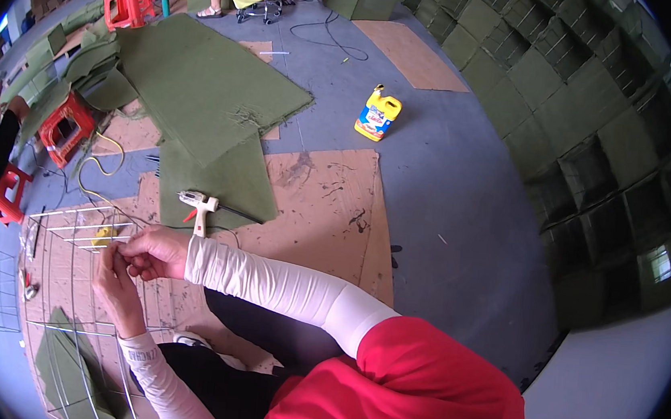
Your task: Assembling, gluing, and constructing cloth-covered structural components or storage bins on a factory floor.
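Workshop floor: green fabric sheets (202, 83), stacked fabric boxes (574, 79), glue gun (198, 206), cardboard (319, 208).

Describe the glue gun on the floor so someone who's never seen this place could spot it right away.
Start at the big sheet of brown cardboard on the grey floor, then go to the green felt piece overlapping its left part. The glue gun lies on the felt's lower edge, just beyond the right hand. It is the only white, pistol-shaped tool there, with an orange trigger and a dark cord trailing right.
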`<move>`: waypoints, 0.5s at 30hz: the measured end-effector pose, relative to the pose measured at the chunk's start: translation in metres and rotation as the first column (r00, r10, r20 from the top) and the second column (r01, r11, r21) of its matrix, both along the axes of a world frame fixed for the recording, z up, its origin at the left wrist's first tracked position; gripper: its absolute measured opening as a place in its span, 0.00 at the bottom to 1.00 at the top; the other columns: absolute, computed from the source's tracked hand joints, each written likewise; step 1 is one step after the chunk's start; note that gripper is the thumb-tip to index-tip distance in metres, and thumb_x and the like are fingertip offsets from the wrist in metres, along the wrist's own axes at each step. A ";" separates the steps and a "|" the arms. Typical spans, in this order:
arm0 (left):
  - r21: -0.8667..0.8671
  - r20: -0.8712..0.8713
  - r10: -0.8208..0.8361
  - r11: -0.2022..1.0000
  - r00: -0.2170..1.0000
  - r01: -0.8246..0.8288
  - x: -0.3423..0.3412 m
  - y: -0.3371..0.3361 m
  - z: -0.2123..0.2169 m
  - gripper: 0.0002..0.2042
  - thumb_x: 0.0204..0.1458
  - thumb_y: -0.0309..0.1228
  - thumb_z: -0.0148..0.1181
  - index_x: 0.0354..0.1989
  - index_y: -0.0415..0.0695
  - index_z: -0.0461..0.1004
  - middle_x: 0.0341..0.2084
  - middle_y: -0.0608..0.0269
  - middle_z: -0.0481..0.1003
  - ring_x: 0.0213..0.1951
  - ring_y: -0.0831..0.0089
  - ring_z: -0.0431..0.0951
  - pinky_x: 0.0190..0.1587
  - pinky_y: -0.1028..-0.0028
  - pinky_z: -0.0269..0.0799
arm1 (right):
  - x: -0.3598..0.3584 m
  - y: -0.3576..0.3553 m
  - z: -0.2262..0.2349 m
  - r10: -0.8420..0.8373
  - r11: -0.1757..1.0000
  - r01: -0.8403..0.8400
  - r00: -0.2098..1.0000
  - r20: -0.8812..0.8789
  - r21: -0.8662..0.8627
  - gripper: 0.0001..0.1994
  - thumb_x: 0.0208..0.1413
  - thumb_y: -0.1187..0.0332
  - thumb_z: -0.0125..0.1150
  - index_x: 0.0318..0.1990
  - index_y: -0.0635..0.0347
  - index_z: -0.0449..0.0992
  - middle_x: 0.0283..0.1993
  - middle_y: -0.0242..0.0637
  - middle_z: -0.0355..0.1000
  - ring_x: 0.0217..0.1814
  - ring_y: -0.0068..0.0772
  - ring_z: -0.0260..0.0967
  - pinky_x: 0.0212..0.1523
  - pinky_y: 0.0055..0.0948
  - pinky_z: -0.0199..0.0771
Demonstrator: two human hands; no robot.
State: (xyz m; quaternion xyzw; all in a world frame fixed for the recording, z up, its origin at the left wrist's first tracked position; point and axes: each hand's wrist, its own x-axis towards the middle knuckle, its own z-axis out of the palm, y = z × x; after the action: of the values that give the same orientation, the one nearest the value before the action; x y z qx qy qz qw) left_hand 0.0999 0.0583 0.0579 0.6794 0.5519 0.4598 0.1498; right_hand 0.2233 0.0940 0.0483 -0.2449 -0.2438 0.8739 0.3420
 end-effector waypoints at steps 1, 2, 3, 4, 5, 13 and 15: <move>0.029 0.023 0.003 1.000 1.000 -0.004 -0.001 0.000 -0.001 0.08 0.52 0.23 0.45 0.36 0.36 0.70 0.24 0.55 0.72 0.25 0.71 0.71 0.29 0.74 0.66 | 0.000 0.000 0.000 -0.006 1.000 0.006 1.000 -0.011 0.026 0.05 0.50 0.68 0.54 0.27 0.58 0.70 0.16 0.25 0.63 0.22 0.22 0.68 0.20 0.19 0.65; 0.037 0.061 0.002 0.999 0.998 -0.004 -0.002 0.000 -0.002 0.08 0.53 0.23 0.45 0.37 0.36 0.70 0.24 0.55 0.72 0.25 0.71 0.72 0.29 0.74 0.67 | 0.000 0.000 0.000 -0.011 0.998 0.012 1.000 -0.022 0.054 0.05 0.50 0.67 0.55 0.27 0.58 0.70 0.16 0.25 0.63 0.22 0.22 0.68 0.20 0.19 0.65; -0.007 0.113 -0.011 1.000 0.994 0.012 -0.002 -0.001 -0.002 0.09 0.53 0.24 0.45 0.38 0.35 0.70 0.25 0.55 0.73 0.26 0.72 0.72 0.30 0.74 0.67 | 0.001 0.001 0.001 -0.017 0.999 0.016 1.000 0.008 0.038 0.05 0.50 0.68 0.54 0.28 0.59 0.70 0.16 0.25 0.63 0.22 0.23 0.68 0.20 0.19 0.66; -0.009 0.106 0.010 1.000 0.994 -0.009 -0.003 -0.002 -0.002 0.09 0.53 0.24 0.45 0.38 0.35 0.70 0.25 0.55 0.73 0.26 0.72 0.72 0.30 0.74 0.67 | 0.002 0.002 0.001 0.001 0.999 -0.001 1.000 -0.018 0.042 0.05 0.50 0.68 0.54 0.28 0.59 0.70 0.16 0.25 0.63 0.22 0.23 0.68 0.20 0.19 0.66; -0.024 0.101 -0.009 1.000 0.995 0.012 -0.004 -0.001 -0.002 0.09 0.53 0.24 0.45 0.39 0.35 0.70 0.26 0.55 0.73 0.26 0.73 0.72 0.30 0.74 0.67 | 0.002 0.002 0.001 -0.003 0.999 0.003 1.000 0.005 0.037 0.05 0.50 0.68 0.54 0.28 0.59 0.70 0.16 0.25 0.63 0.22 0.23 0.68 0.19 0.19 0.66; -0.027 0.064 -0.045 0.999 0.997 0.047 -0.005 -0.002 0.003 0.09 0.54 0.25 0.44 0.36 0.36 0.70 0.20 0.60 0.71 0.23 0.78 0.70 0.27 0.77 0.66 | 0.003 0.003 0.004 -0.019 0.996 0.009 0.993 0.113 0.093 0.05 0.48 0.69 0.55 0.28 0.60 0.70 0.18 0.30 0.67 0.21 0.24 0.69 0.18 0.19 0.67; -0.019 0.091 -0.046 0.999 0.995 0.048 -0.005 -0.003 0.002 0.08 0.54 0.25 0.43 0.34 0.35 0.70 0.19 0.59 0.70 0.23 0.76 0.71 0.27 0.76 0.66 | 0.003 0.002 0.005 -0.023 0.995 0.011 0.992 0.122 0.101 0.05 0.48 0.69 0.55 0.28 0.60 0.70 0.19 0.30 0.68 0.21 0.24 0.69 0.18 0.19 0.67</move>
State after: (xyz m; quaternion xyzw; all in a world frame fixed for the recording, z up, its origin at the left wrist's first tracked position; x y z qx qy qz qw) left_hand 0.0947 0.0557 0.0603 0.6690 0.5332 0.4806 0.1929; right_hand 0.2268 0.0960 0.0531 -0.2829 -0.3059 0.8409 0.3455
